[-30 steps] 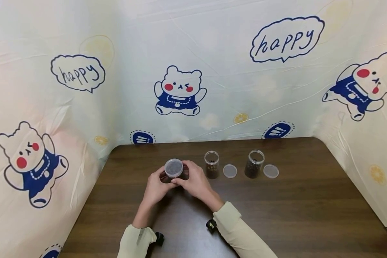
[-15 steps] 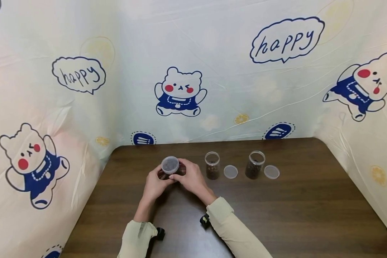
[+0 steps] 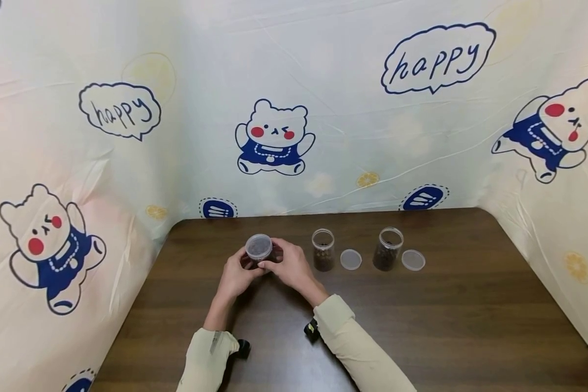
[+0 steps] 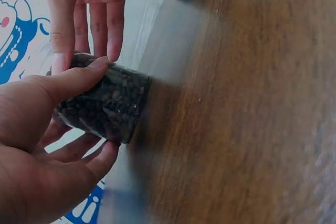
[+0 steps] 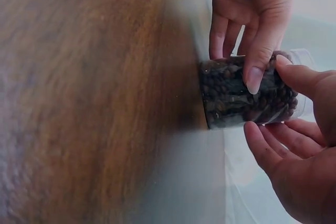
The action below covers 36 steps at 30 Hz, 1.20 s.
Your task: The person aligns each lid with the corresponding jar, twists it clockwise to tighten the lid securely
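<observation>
A clear lidded jar (image 3: 259, 247) of dark beans stands upright between both hands at the table's left rear. The left hand (image 3: 236, 276) grips its left side; in the left wrist view that thumb (image 4: 84, 80) lies across the jar wall. On the opposite side the right hand (image 3: 291, 267) holds the same jar, its thumb (image 5: 296, 74) near the upper part in the right wrist view. Dark beans (image 5: 226, 90) show through the wall. Whether the jar's base touches the table is hard to tell.
Right of the hands stand two uncovered jars, a middle jar (image 3: 323, 253) and a right jar (image 3: 387, 253), both holding dark contents. A flat round lid (image 3: 350, 259) lies beside the first, another lid (image 3: 414, 260) beside the second. A printed curtain (image 3: 343, 136) surrounds the wooden table (image 3: 446, 326).
Both hands have moved the held jar slightly left and toward the back over the first half second. Since then they have hardly moved. The other jars and lids stay in place.
</observation>
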{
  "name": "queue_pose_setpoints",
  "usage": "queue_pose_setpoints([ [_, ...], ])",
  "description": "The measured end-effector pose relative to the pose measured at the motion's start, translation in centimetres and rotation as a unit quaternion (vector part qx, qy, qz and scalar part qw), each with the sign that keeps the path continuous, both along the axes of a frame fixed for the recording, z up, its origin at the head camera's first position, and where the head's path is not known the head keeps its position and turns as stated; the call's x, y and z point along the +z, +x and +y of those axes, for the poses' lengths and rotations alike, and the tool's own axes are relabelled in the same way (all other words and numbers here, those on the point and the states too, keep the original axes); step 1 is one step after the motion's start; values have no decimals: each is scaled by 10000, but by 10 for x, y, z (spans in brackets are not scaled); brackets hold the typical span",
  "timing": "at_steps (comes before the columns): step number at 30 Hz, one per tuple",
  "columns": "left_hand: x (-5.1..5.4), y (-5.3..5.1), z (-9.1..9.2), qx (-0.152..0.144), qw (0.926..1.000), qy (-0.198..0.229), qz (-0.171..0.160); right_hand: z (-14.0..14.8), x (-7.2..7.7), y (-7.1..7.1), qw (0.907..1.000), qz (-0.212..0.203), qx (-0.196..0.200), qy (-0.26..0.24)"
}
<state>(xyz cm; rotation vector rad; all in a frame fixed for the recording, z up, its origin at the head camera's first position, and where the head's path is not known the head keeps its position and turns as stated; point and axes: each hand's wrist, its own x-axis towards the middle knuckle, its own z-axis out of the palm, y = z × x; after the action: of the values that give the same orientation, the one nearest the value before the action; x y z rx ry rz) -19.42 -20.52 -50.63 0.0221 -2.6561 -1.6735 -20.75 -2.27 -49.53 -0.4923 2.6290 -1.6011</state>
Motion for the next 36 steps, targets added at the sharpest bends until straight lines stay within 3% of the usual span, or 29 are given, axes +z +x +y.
queue_pose_setpoints([
  [23,-3,-1,2,-59,10000,0,-19,1,-2,0,9999,-45,-40,102],
  [36,-2,-2,5,52,10000,40,53,4,1,0,9998,-52,-25,205],
])
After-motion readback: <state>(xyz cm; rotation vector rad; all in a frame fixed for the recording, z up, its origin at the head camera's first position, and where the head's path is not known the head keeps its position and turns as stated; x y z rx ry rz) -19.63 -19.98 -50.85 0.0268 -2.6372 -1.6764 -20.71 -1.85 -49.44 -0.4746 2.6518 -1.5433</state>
